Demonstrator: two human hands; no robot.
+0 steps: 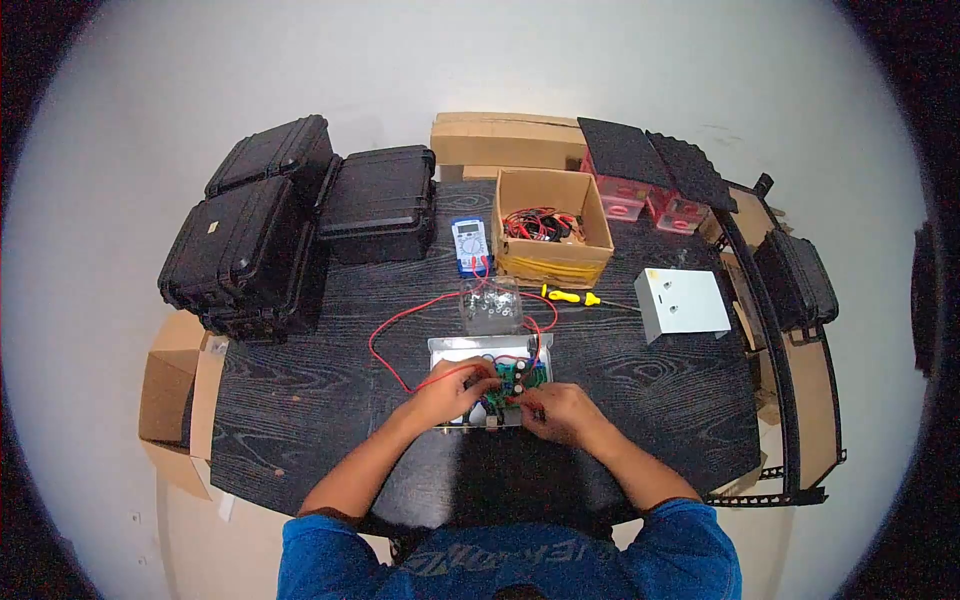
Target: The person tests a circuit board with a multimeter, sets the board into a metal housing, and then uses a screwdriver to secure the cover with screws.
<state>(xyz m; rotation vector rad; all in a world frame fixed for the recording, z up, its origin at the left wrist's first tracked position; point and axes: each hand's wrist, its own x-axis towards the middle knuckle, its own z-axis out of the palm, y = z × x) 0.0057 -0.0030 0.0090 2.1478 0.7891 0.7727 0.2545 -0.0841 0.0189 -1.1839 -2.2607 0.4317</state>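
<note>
A green circuit board [538,374] with several dark and pale parts sits in an open white metal case [445,347] in front of me. My left hand [462,388] is closed over the board's left side, where a red test lead [388,365] runs into its grip; the probe is mostly hidden by the fingers. At the board's right front, my right hand [560,412] pinches a thin red piece that looks like a test probe. Behind the case, a blue and white multimeter [469,246] has red leads plugged in. A clear tray [472,320] of small metal hardware stands between them.
A yellow-handled screwdriver [572,297] lies beside a white metal cover [690,305] on the right. A cardboard box [553,263] holds tangled leads. Black hard cases [245,235] stand at the left; red-and-clear bins [622,200] stand at the back right of the black table [310,420].
</note>
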